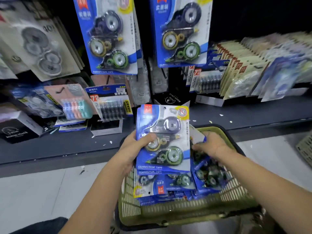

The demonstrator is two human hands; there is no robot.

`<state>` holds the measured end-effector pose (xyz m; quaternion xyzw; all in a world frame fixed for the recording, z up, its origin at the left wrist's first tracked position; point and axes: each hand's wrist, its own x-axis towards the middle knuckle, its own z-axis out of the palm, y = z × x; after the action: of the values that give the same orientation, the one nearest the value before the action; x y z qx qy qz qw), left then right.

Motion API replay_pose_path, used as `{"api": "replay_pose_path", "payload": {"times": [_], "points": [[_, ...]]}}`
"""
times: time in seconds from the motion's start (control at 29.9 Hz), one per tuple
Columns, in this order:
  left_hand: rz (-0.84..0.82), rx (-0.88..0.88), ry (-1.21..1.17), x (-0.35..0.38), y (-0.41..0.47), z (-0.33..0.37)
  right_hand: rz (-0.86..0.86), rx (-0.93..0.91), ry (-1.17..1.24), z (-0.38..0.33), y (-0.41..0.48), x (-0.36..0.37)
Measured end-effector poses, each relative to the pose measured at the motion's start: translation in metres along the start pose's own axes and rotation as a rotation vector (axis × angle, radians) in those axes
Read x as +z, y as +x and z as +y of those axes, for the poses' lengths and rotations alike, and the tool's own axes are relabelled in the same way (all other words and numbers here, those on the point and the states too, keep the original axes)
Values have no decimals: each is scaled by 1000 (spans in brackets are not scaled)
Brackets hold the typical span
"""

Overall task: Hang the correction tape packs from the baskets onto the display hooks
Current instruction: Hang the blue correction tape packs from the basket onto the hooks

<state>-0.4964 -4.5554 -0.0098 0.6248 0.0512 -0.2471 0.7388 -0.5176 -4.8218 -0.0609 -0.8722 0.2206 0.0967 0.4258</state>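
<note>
The left hand (133,149) holds a stack of packs (167,132) upright in the middle of the view, over the near-left part of the basket (185,210). Its thumb (150,138) lies across the front of the top pack, pressing on the clear blister at the pack's nine o'clock edge. The other fingers are curled behind the stack and hidden by it. Two printed bottom edges show one under the other at six o'clock of the stack, so it is more than one pack. At three o'clock of the stack the right hand (212,146) reaches into the basket. Its fingers are bent over the top of an upright pack (197,135) and its thumb points toward nine o'clock against that pack's lower edge; the blur hides how firm the grip is. The upright pack stands just beside the held stack, at its right edge. Loose packs (168,184) lie heaped in the basket at six o'clock of the stack, some face up and some overlapping. The basket is olive green with slotted walls and sits on the floor (33,191). At twelve o'clock, well above both hands, two rows of hanging packs (108,36) with the same blue cards hang on the display. A dark shelf (50,149) with other stationery runs from nine o'clock to three o'clock behind the hands.
</note>
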Motion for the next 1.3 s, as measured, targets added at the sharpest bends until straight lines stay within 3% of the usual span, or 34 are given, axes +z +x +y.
{"api": "replay_pose_path", "payload": {"times": [0.27,0.4,0.67,0.97,1.3], "points": [[-34,301,-16,37,-11,118,-107,-350,62,-83,-45,-163],[26,434,-130,26,-12,155,8,-492,289,-104,-58,-190],[110,512,-277,11,-5,160,186,-543,759,-162,-21,-161],[114,475,-286,1,-1,160,201,-510,877,-192,19,-140],[119,450,-315,5,0,159,204,-480,854,-195,21,-126]]}}
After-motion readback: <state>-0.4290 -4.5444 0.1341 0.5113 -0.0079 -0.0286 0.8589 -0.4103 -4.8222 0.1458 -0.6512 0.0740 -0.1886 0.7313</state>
